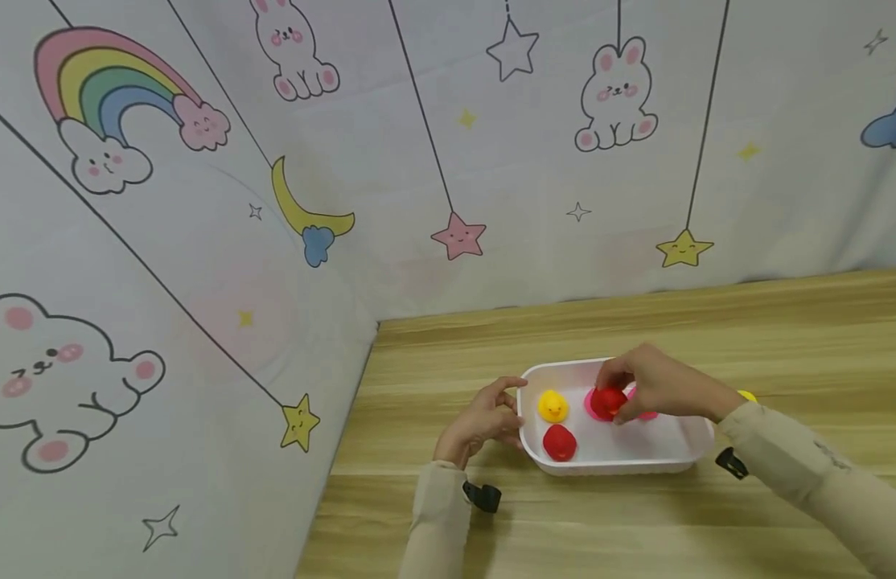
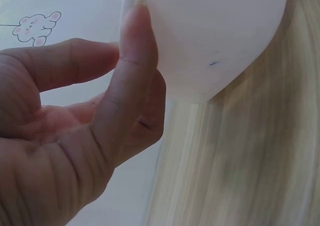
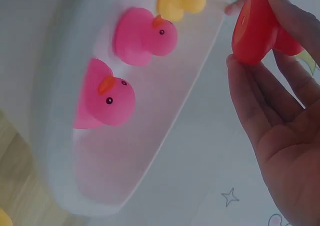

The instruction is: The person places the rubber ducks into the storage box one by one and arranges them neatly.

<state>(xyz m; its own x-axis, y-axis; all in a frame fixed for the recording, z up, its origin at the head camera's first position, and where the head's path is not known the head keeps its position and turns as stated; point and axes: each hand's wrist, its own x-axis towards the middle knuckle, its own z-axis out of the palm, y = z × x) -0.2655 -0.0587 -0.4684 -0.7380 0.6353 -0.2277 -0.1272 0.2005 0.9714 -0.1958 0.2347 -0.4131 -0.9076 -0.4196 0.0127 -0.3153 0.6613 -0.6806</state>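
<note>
My right hand [image 1: 665, 382] holds a red rubber duck [image 1: 607, 404] between thumb and fingertips, above the inside of a white plastic tub [image 1: 614, 466]. In the right wrist view that red duck [image 3: 255, 30] is tilted, clear of the tub floor. Two pink rubber ducks [image 3: 145, 38] sit in the tub, partly covered by the hand in the head view. At the tub's left end are a yellow duck [image 1: 552, 406] and another red duck [image 1: 560, 443]. My left hand [image 1: 484, 418] pinches the tub's left rim; the left wrist view shows its fingers [image 2: 131, 55] against the wall.
The tub stands on a wood-grain table [image 1: 448, 362]. Beyond the right forearm a yellow thing [image 1: 747, 396] peeks out, mostly hidden. White cloth [image 1: 535, 177] printed with rabbits and stars hangs behind and to the left. A dark strap piece [image 1: 482, 497] sticks out at the left wrist.
</note>
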